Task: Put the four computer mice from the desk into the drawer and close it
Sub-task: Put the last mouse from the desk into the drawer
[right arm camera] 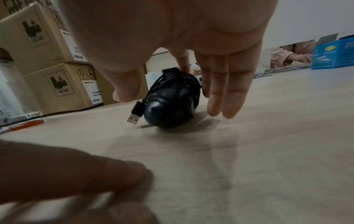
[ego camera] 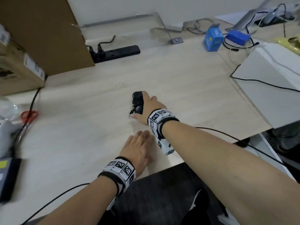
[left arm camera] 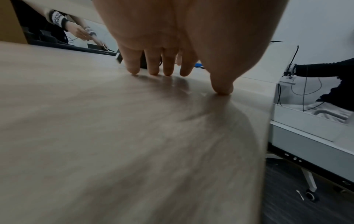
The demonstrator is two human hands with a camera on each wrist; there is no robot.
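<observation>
The right hand hangs over the small black plastic computer mouse, fingers straight on both sides, ready to pick it up; I think it does not squeeze yet, but the view is blurry. The mouse lies on the pale wooden desk, its black cord wound round it so nothing dangles. The left hand rests open, fingertips on the desk, likely for balance.

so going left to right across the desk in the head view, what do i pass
red scissors → black mouse wrapped in its cable → blue carton → flat blue box
</observation>
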